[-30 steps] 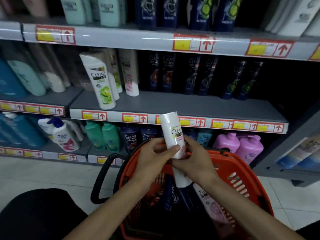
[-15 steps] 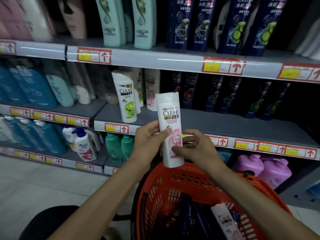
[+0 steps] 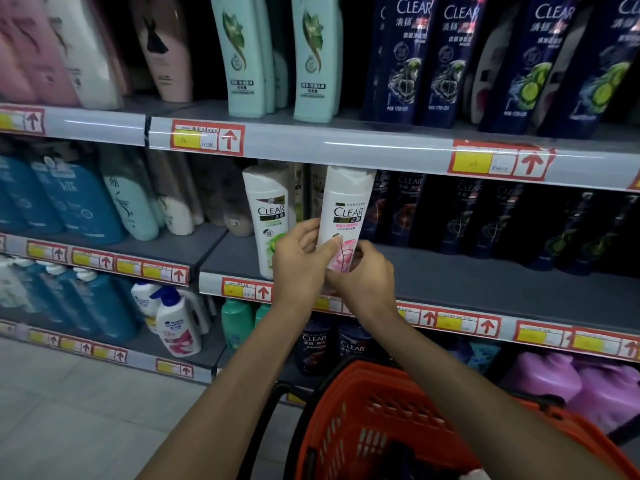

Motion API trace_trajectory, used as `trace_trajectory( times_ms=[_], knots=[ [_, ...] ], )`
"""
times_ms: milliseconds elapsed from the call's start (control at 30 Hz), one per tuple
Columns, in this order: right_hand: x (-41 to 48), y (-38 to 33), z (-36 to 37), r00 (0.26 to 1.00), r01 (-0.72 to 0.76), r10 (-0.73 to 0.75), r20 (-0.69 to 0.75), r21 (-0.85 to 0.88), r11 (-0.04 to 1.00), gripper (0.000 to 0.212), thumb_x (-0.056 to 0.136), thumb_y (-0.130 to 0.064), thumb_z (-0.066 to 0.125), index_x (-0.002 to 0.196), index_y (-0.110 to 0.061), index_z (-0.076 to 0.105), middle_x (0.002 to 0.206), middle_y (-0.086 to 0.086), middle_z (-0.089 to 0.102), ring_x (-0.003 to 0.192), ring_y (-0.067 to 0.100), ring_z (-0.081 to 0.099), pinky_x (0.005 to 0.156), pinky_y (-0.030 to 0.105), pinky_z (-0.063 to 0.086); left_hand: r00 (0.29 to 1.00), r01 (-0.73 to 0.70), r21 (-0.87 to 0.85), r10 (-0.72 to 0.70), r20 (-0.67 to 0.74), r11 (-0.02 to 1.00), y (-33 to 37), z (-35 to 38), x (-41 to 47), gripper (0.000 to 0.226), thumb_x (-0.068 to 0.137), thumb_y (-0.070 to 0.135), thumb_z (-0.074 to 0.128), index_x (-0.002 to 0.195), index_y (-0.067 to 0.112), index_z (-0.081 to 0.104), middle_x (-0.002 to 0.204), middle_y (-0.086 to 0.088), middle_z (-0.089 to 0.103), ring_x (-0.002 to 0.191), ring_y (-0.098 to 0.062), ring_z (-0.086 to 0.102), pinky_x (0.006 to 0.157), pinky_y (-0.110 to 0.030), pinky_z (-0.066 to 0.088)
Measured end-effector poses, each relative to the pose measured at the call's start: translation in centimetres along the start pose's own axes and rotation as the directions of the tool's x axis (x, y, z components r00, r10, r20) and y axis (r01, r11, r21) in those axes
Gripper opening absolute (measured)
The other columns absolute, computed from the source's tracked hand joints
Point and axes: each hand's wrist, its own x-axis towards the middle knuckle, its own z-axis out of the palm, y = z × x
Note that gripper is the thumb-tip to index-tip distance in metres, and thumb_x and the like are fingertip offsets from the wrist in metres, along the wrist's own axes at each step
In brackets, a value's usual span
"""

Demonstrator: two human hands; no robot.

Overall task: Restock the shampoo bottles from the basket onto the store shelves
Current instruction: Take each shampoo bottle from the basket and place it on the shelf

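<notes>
You hold a white shampoo bottle [image 3: 343,209] with a pink flower on it in both hands. Your left hand [image 3: 298,261] grips its left side, thumb on the front. Your right hand [image 3: 367,278] grips its bottom end. The bottle is almost upright over the middle shelf [image 3: 485,285], just right of a green-label bottle [image 3: 268,216]. Dark bottles [image 3: 460,216] stand farther right. The orange basket [image 3: 374,410] is near you.

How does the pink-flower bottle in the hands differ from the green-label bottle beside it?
The pink bottle bears a pink flower; the green bottle bears green art. The pink bottle is gripped by the left hand and right hand; the green bottle stands on the shelf. Both are white, marked CLEAR.
</notes>
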Motion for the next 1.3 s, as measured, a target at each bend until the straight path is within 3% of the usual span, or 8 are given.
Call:
trace_trajectory(
  times_ms=[167,267,433,567,767,1033,1133,1300],
  knots=[
    [2.1,0.4,2.0,0.998,0.046,-0.050,-0.045,-0.077,0.996,0.045,0.069,-0.057,0.069,0.102,-0.028,0.064,0.091,-0.007,0.070,0.082,0.015,0.068,0.071,0.041,0.061,0.998,0.018,0.263,-0.035,0.059,0.965,-2.5,-0.5,1.1,0.037,0.095,0.010,0.062,0.124,0.030,0.071,0.110,0.011,0.077,0.097,-0.004,0.073,0.088,-0.029,0.060],
    [3.4,0.8,2.7,0.996,0.060,-0.067,-0.052,-0.116,0.991,0.051,0.063,-0.053,0.075,0.107,-0.029,0.066,0.096,-0.006,0.070,0.085,0.015,0.068,0.074,0.040,0.060,0.977,0.168,0.201,-0.191,0.099,0.965,-3.6,-1.0,1.9,0.045,0.095,-0.002,0.050,0.109,0.035,0.072,0.105,0.004,0.080,0.099,-0.020,0.075,0.095,-0.047,0.060],
    [5.2,1.3,3.4,0.993,0.096,-0.105,-0.053,-0.150,0.984,0.051,0.066,-0.045,0.080,0.112,-0.027,0.068,0.102,-0.004,0.070,0.090,0.015,0.068,0.078,0.039,0.060,0.969,0.203,0.116,-0.217,0.122,0.972,-4.6,-1.1,3.2,0.059,0.095,-0.017,0.049,0.113,0.034,0.071,0.108,0.002,0.079,0.106,-0.024,0.073,0.097,-0.044,0.058],
    [6.3,0.8,4.1,0.989,0.121,-0.134,-0.070,-0.165,0.979,0.045,0.073,-0.035,0.085,0.111,-0.020,0.068,0.104,0.001,0.063,0.088,0.017,0.064,0.077,0.037,0.058,0.974,0.161,0.141,-0.181,0.139,0.977,-5.9,-0.8,3.7,0.067,0.092,-0.019,0.048,0.138,0.027,0.063,0.121,0.002,0.076,0.117,-0.019,0.070,0.103,-0.044,0.057],
    [7.0,1.8,5.2,0.991,0.095,-0.110,-0.071,-0.186,0.978,0.048,0.076,-0.037,0.084,0.116,-0.017,0.066,0.107,0.004,0.061,0.093,0.022,0.063,0.081,0.039,0.057,0.960,0.206,0.157,-0.231,0.159,0.966,-7.3,-1.0,4.4,0.067,0.088,-0.022,0.045,0.129,0.025,0.068,0.118,0.005,0.076,0.116,-0.019,0.069,0.105,-0.048,0.055],
    [6.7,2.3,4.6,0.999,0.029,-0.034,-0.027,-0.150,0.988,0.070,0.075,-0.027,0.089,0.136,-0.014,0.057,0.125,0.007,0.059,0.115,0.023,0.060,0.097,0.038,0.053,0.944,0.242,0.203,-0.279,0.176,0.949,-5.7,-1.8,3.4,0.067,0.091,-0.023,0.045,0.114,0.037,0.064,0.097,0.015,0.075,0.091,0.001,0.071,0.071,-0.015,0.054],
    [6.0,2.6,2.8,1.000,0.020,-0.017,0.015,-0.172,0.985,0.088,0.077,-0.028,0.088,0.152,-0.014,0.043,0.144,0.008,0.052,0.131,0.023,0.052,0.108,0.038,0.047,0.957,0.180,0.236,-0.226,0.184,0.955,-4.6,-2.2,2.4,0.066,0.092,-0.024,0.045,0.123,0.034,0.052,0.099,0.017,0.065,0.087,0.003,0.064,0.068,-0.010,0.053],
    [4.1,3.0,-1.0,0.995,0.056,-0.033,0.094,-0.259,0.964,0.087,0.081,-0.037,0.084,0.154,-0.017,0.041,0.152,0.006,0.047,0.138,0.023,0.046,0.113,0.037,0.042,0.966,0.125,0.299,-0.184,0.179,0.946,-3.3,-2.9,1.4,0.068,0.090,-0.016,0.063,0.142,0.024,0.047,0.106,0.016,0.056,0.093,0.001,0.058,0.069,-0.007,0.051]
  ],
)
